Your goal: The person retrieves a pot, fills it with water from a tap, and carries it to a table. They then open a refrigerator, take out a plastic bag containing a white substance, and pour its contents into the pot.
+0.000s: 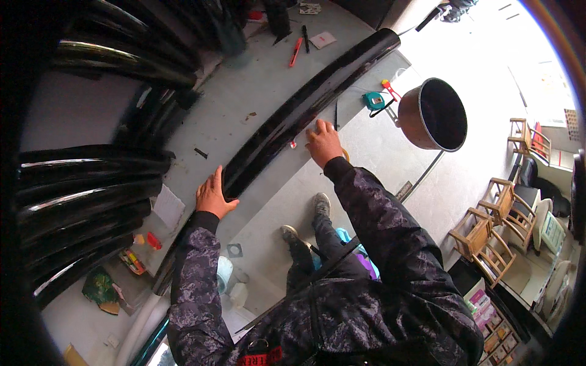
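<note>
A long roll of glossy black film [306, 110] lies diagonally across the grey worktop [256, 87]. My left hand [214, 194] is spread against the roll's near left end, its thumb apart from the fingers. No separate object shows in it. Close to the roll's front side, above the worktop's front edge, my right hand [324, 142] has loosely bent fingers and nothing visible in its grasp. Whether its fingertips touch the film cannot be made out. A small red-and-white piece [293, 144] lies beside the roll, left of my right hand.
More black rolls [91, 183] are stacked at the left. Behind the roll lie a red utility knife [295, 52], a black pen [305, 39] and a white card [322, 40]. A teal tape measure [374, 100] and a deep round bin [409, 116] are at right. Wooden chairs [474, 233] stand farther right.
</note>
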Available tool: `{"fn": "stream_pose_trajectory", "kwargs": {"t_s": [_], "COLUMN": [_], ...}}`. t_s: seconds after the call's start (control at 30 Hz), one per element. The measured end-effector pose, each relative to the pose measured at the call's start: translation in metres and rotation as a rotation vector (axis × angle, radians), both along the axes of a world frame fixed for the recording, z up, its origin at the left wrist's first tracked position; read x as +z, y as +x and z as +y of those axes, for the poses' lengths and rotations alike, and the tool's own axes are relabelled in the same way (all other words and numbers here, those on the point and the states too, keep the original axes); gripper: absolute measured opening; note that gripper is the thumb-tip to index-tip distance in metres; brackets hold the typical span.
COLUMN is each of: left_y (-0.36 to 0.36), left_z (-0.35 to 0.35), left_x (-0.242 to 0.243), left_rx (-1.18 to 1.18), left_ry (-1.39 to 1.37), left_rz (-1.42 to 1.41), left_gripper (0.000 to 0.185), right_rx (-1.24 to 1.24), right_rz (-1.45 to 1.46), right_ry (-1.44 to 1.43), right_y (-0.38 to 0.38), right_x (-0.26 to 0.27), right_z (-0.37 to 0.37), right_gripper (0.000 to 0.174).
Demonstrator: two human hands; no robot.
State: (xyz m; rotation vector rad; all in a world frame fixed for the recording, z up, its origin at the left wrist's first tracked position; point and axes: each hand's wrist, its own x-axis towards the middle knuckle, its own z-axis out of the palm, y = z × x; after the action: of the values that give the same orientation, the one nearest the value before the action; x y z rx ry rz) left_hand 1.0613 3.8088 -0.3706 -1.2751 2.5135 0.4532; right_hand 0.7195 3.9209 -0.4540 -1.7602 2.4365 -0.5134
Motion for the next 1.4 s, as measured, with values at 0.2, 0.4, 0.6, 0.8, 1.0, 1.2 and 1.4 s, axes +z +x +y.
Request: {"fn": "stream_pose_trajectory", "kwargs": {"t_s": [0.2,0.4,0.6,0.8,1.0,1.2,1.4], "left_y": [-0.004,-0.01,-0.025,-0.026,-0.035,-0.043,-0.033], "left_z": [0.009,0.029,0.08,0.132,0.163,0.168,0.167], "left_x": [0.007,0.024,0.032,0.007,-0.029,-0.017,-0.015], "left_rx": [-0.035,-0.052,-0.048,0.038,1.205,1.251,1.191], "left_ry": [-0.12,-0.231,-0.269,-0.118,1.228,1.505,1.534], "left_rz": [-0.043,0.127,0.324,0.422,1.151,1.362,1.41], "left_gripper": [0.114,0.108,0.096,0.076,0.061,0.061,0.043], "right_rx": [0.162,0.229,0.306,0.382,0.304,0.286,0.275], "right_rz": [0.038,-0.016,-0.118,-0.299,-1.377,-1.5,-1.569], "right_ry": [0.02,0.031,-0.051,0.007,0.204,0.35,0.292], "right_y": [0.014,0.013,0.044,0.082,0.109,0.109,0.118], "right_x": [-0.012,-0.012,-0.01,0.001,0.034,0.065,0.066], "right_z": [0.011,0.012,0.026,0.047,0.078,0.096,0.094], "right_gripper": [0.008,0.009,0.009,0.008,0.023,0.026,0.023]}}
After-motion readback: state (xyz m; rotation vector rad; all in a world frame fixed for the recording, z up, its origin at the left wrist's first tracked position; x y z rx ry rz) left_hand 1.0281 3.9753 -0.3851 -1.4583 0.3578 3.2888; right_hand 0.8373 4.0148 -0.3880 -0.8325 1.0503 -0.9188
